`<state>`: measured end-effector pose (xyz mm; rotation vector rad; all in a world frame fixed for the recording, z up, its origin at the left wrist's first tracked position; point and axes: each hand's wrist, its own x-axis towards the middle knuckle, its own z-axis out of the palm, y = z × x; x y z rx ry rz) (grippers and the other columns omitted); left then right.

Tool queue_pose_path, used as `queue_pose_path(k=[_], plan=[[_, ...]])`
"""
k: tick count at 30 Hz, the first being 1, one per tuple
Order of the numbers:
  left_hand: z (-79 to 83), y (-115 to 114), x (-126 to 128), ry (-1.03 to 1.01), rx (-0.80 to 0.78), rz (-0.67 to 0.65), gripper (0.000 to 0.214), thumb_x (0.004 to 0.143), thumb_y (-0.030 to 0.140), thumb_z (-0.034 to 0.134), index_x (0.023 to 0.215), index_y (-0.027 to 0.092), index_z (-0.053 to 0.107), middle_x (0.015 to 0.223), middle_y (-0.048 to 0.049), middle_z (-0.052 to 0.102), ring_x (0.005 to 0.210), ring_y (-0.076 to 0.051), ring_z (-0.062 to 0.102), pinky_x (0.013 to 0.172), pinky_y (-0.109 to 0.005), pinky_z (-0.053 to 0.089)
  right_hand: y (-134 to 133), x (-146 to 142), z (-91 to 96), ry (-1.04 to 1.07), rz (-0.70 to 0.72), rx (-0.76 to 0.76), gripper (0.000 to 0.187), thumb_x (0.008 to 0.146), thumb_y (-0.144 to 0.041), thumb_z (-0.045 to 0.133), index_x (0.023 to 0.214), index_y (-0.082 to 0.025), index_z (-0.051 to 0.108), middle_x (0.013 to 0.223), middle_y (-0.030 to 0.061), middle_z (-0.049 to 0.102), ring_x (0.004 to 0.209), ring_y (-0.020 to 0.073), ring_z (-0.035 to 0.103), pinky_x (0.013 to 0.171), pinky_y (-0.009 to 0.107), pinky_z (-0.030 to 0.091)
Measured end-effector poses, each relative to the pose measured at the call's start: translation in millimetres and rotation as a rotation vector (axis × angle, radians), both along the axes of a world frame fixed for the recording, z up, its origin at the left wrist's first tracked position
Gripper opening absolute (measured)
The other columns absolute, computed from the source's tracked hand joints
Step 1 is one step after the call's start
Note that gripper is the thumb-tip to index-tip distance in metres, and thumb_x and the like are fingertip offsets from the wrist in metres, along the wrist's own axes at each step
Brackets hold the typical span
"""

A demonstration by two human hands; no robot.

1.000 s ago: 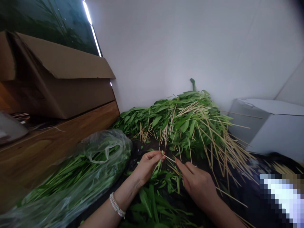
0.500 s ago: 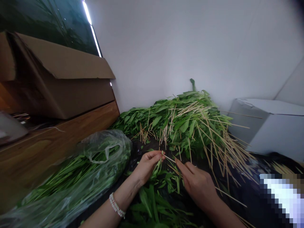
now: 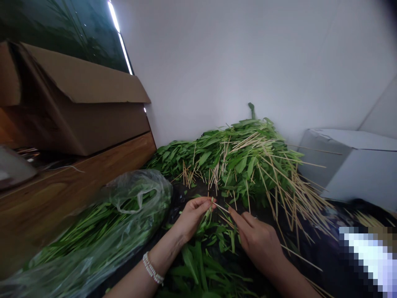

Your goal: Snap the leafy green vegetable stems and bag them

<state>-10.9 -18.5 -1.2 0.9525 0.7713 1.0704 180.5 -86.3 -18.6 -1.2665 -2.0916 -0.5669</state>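
My left hand (image 3: 191,217) is closed in a pinch on a thin green vegetable stem (image 3: 212,202), with pale green strands hanging under the fingertips. My right hand (image 3: 259,238) grips a slim wooden skewer (image 3: 221,206). The skewer's tip end meets the stem at my left fingertips; whether it has gone through cannot be made out. Another length of stick (image 3: 302,257) shows behind my right wrist. Below both hands lie cut leaves and stem bits (image 3: 221,238), and larger green leaves (image 3: 198,265) sit nearer to me.
A heap of leafy greens (image 3: 204,149) strewn with wooden skewers (image 3: 294,198) lies against the white wall. At left is a clear plastic bag (image 3: 130,231) of greens beside a wooden ledge (image 3: 124,159) bearing a cardboard box (image 3: 102,124). A white box (image 3: 366,169) stands at right.
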Motion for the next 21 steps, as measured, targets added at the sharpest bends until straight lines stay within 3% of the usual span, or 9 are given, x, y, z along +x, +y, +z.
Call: queue_pose_path(k=[16, 21], plan=[[-7.8, 2.4, -0.1, 0.033, 0.058, -0.019, 0.028, 0.066, 0.032, 0.082, 0.084, 0.012, 0.075, 0.072, -0.0046, 0.07, 0.069, -0.012, 0.061, 0.075, -0.023, 0.044, 0.2, -3.7, -7.5, 0.052, 0.013, -0.027, 0.038, 0.092, -0.009, 0.034, 0.118, -0.012, 0.062, 0.079, 0.0054, 0.065, 0.061, 0.0124, 0.062, 0.058, 0.022, 0.047], [-6.5, 1.5, -0.2, 0.003, 0.021, -0.022, 0.032, 0.068, 0.033, 0.081, 0.093, 0.015, 0.074, 0.075, -0.0034, 0.071, 0.069, -0.01, 0.061, 0.071, -0.02, 0.044, 1.0, -4.4, -7.3, 0.126, 0.017, -0.033, 0.035, 0.095, -0.012, 0.033, 0.115, -0.012, 0.062, 0.078, 0.0044, 0.065, 0.063, 0.0127, 0.063, 0.058, 0.022, 0.046]])
